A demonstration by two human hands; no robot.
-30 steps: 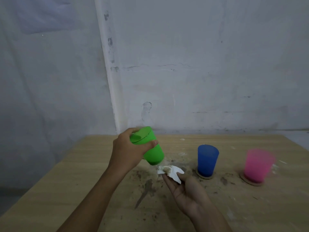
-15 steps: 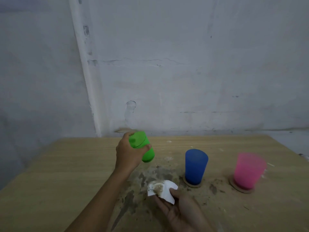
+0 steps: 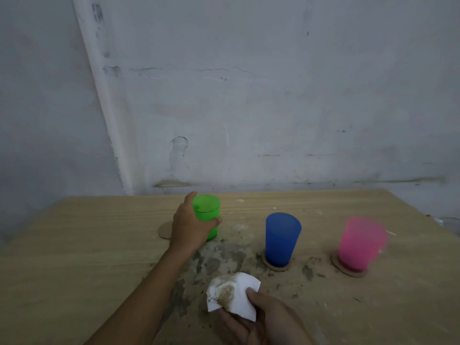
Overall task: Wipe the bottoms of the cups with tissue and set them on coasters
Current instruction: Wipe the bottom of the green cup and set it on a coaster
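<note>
The left hand (image 3: 190,227) grips the green cup (image 3: 207,215) upright, low over the wooden table (image 3: 74,257), just beside a bare coaster (image 3: 164,230) that peeks out left of the hand. The right hand (image 3: 263,317) pinches a soiled tissue (image 3: 232,296) above the dirty patch. The blue cup (image 3: 282,239) and the pink cup (image 3: 361,245) each stand on a coaster.

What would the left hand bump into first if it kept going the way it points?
Nothing on the table, apparently: the left hand, holding the green cup, points toward the wall, though depth is unclear.
</note>
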